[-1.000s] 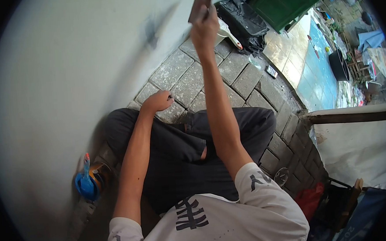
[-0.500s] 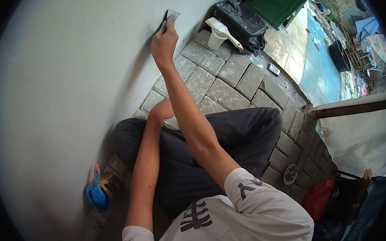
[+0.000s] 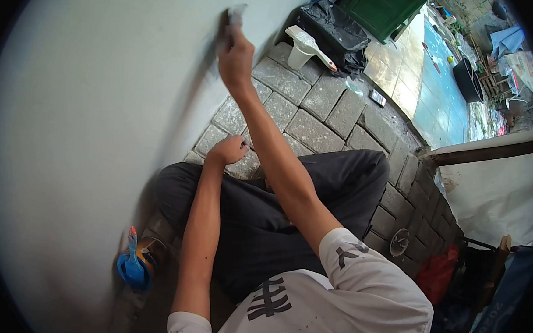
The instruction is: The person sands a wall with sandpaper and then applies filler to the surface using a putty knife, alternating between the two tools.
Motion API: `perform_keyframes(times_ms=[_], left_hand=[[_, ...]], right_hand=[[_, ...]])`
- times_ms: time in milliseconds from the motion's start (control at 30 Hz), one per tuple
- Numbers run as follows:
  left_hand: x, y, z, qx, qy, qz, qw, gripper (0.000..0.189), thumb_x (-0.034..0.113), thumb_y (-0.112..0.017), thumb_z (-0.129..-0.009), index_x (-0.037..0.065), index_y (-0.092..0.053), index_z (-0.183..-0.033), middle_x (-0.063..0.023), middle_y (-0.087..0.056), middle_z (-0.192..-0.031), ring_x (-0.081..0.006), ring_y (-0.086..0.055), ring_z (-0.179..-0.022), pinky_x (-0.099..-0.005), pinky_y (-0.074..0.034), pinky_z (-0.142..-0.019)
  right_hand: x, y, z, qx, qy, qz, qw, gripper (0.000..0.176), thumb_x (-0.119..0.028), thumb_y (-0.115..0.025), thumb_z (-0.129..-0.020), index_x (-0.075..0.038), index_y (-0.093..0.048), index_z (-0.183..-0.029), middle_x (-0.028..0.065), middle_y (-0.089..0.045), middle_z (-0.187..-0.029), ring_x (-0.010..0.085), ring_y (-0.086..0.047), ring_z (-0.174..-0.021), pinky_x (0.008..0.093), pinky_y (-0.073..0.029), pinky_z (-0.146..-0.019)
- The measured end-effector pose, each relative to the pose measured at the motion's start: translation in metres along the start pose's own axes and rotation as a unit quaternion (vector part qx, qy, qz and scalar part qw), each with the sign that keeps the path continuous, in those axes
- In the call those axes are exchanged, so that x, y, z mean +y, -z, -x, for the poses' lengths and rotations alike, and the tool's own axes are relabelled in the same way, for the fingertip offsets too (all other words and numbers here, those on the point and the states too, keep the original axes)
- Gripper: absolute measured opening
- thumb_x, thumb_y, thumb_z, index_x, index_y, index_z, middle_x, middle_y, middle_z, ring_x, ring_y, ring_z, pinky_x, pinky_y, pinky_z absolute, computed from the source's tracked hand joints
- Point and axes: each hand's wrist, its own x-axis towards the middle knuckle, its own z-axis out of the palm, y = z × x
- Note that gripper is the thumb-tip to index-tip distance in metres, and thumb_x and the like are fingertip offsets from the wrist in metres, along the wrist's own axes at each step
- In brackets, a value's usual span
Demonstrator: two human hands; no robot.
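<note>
My right hand [image 3: 236, 63] is closed round a putty knife [image 3: 237, 14], and its metal blade lies at the pale wall [image 3: 104, 109]. Hand and blade are smeared by motion. Lower down, my left hand [image 3: 229, 149] rests just past my knee with its fingers curled. A small dark bit shows at its fingertips, too little to name. Past my right hand, a wide white brush [image 3: 309, 43] lies across a white cup [image 3: 298, 58] on the paving.
A black plastic-covered bin [image 3: 331, 28] stands by the green door [image 3: 385, 3]. Beside my left arm, a blue container [image 3: 134, 272] holds a brush [image 3: 133, 239]. Grey paving blocks [image 3: 313, 130] cover the ground. A small box [image 3: 377, 98] and a glass ashtray [image 3: 399, 242] lie on the right.
My right hand has moved slightly right along the wall with the putty knife, and its forearm has shifted right. More of my left hand's fingers now show.
</note>
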Motion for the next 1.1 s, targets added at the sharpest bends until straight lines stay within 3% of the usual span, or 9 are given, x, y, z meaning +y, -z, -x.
perform_keyframes(times_ms=[100, 200, 267, 333, 400, 500, 567, 733, 1100], left_hand=[[-0.005, -0.001, -0.008, -0.053, 0.009, -0.032, 0.998, 0.031, 0.024, -0.061, -0.087, -0.004, -0.070, -0.097, -0.0283, -0.070, -0.096, -0.0446, -0.067, -0.097, -0.0493, -0.052, -0.090], [-0.012, -0.005, -0.004, -0.004, -0.029, -0.010, 1.000, 0.032, 0.025, -0.061, -0.086, -0.004, -0.070, -0.097, -0.0280, -0.070, -0.096, -0.0442, -0.067, -0.095, -0.0497, -0.053, -0.088], [-0.024, -0.007, -0.014, 0.026, -0.037, -0.037, 0.998, 0.033, 0.026, -0.061, -0.086, -0.004, -0.070, -0.096, -0.0274, -0.070, -0.095, -0.0443, -0.068, -0.095, -0.0498, -0.053, -0.086], [-0.006, 0.000, -0.006, -0.052, -0.007, -0.015, 0.998, 0.033, 0.026, -0.061, -0.086, -0.003, -0.071, -0.097, -0.0278, -0.070, -0.098, -0.0442, -0.067, -0.097, -0.0499, -0.053, -0.087], [0.013, 0.014, -0.001, -0.063, 0.024, -0.014, 0.998, 0.032, 0.027, -0.060, -0.087, -0.002, -0.071, -0.096, -0.0280, -0.069, -0.103, -0.0443, -0.066, -0.100, -0.0502, -0.052, -0.090], [-0.006, -0.001, -0.008, -0.068, 0.024, -0.041, 0.997, 0.033, 0.029, -0.062, -0.089, -0.001, -0.071, -0.100, -0.0269, -0.070, -0.102, -0.0434, -0.065, -0.103, -0.0506, -0.051, -0.091], [0.000, -0.005, 0.002, -0.073, 0.027, -0.011, 0.997, 0.033, 0.029, -0.062, -0.089, 0.000, -0.071, -0.101, -0.0268, -0.070, -0.102, -0.0436, -0.065, -0.102, -0.0505, -0.051, -0.091], [0.014, 0.007, 0.003, -0.026, 0.009, -0.013, 1.000, 0.032, 0.027, -0.060, -0.091, -0.002, -0.069, -0.100, -0.0280, -0.069, -0.100, -0.0446, -0.066, -0.096, -0.0503, -0.052, -0.087], [0.007, 0.007, -0.009, -0.013, 0.015, 0.006, 1.000, 0.031, 0.026, -0.057, -0.090, 0.000, -0.069, -0.100, -0.0272, -0.069, -0.098, -0.0440, -0.066, -0.096, -0.0517, -0.052, -0.086]], right_hand=[[0.019, -0.009, 0.005, 0.016, 0.104, 0.033, 0.994, 0.043, 0.001, -0.051, -0.100, 0.003, -0.049, -0.142, 0.0311, -0.069, -0.102, 0.0403, -0.072, -0.092, 0.0386, -0.056, -0.080], [0.023, -0.014, -0.006, 0.029, -0.087, 0.035, 0.995, 0.047, 0.005, -0.051, -0.097, 0.002, -0.048, -0.143, 0.0314, -0.068, -0.106, 0.0452, -0.069, -0.095, 0.0385, -0.055, -0.081], [0.018, -0.018, -0.008, 0.098, 0.193, 0.075, 0.973, 0.040, -0.001, -0.050, -0.100, 0.002, -0.051, -0.140, 0.0326, -0.068, -0.096, 0.0451, -0.070, -0.087, 0.0423, -0.054, -0.073], [0.022, -0.006, -0.003, 0.002, -0.071, 0.035, 0.997, 0.037, -0.004, -0.049, -0.102, 0.002, -0.053, -0.139, 0.0302, -0.064, -0.075, 0.0442, -0.062, -0.063, 0.0420, -0.049, -0.060], [0.018, -0.003, -0.008, 0.017, -0.101, 0.027, 0.994, 0.033, -0.006, -0.050, -0.102, 0.002, -0.056, -0.134, 0.0284, -0.062, -0.071, 0.0420, -0.057, -0.056, 0.0411, -0.046, -0.056], [0.016, -0.004, -0.004, 0.050, 0.044, 0.004, 0.998, 0.029, -0.010, -0.050, -0.104, 0.004, -0.059, -0.128, 0.0274, -0.061, -0.067, 0.0372, -0.053, -0.051, 0.0415, -0.043, -0.053], [0.040, -0.008, -0.006, 0.046, -0.043, 0.044, 0.997, 0.030, -0.009, -0.051, -0.103, 0.003, -0.059, -0.129, 0.0283, -0.060, -0.068, 0.0340, -0.055, -0.051, 0.0406, -0.043, -0.053], [0.043, -0.001, -0.007, 0.027, -0.004, -0.001, 1.000, 0.030, -0.009, -0.052, -0.103, 0.004, -0.059, -0.129, 0.0305, -0.058, -0.069, 0.0332, -0.055, -0.051, 0.0411, -0.041, -0.053], [0.047, -0.022, -0.035, 0.136, 0.083, 0.015, 0.987, 0.031, -0.011, -0.048, -0.103, 0.010, -0.061, -0.122, 0.0332, -0.066, -0.087, 0.0494, -0.062, -0.076, 0.0467, -0.047, -0.068]])
